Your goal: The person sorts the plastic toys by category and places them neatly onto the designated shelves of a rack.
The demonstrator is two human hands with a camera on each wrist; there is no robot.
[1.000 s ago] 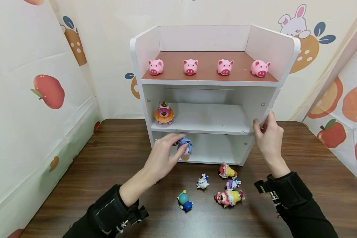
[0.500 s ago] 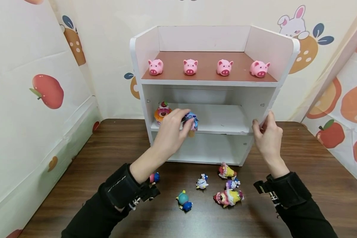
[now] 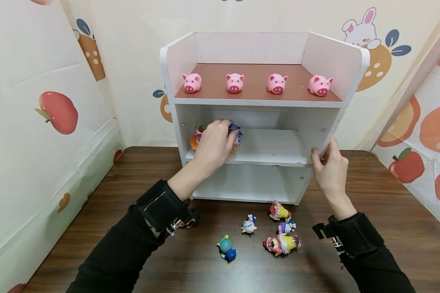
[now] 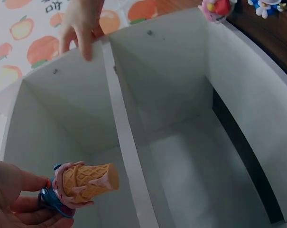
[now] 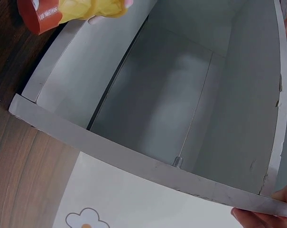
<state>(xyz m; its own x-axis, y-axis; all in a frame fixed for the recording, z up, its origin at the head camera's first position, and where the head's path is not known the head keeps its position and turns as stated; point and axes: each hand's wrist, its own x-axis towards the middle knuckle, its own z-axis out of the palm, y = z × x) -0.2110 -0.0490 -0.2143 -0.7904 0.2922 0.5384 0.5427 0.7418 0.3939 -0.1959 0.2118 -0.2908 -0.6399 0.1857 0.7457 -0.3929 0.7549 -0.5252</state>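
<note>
My left hand (image 3: 215, 142) pinches a blue figurine with an ice-cream-cone base (image 4: 88, 184) between thumb and fingers. It is at the middle level of a white shelf unit (image 3: 275, 146), right of a pink bear figurine in an orange ring (image 3: 195, 140). The left wrist view shows the waffle cone sticking out from the fingertips; whether it touches the board I cannot tell. My right hand (image 3: 331, 175) grips the front edge of the unit's right side panel, with the thumb on the inner side; in the right wrist view only its fingertips (image 5: 264, 217) show.
Several pink pig figurines (image 3: 234, 82) stand in a row on the brown top shelf. On the dark wooden table (image 3: 183, 264) in front lie several small figurines, among them a teal and blue one (image 3: 226, 247) and a yellow-and-pink one (image 3: 283, 243).
My left hand has lifted the cone figurine from the bottom compartment's height to the middle shelf and reached inward, now partly covering the bear figurine. The right hand has stayed on the side panel.
</note>
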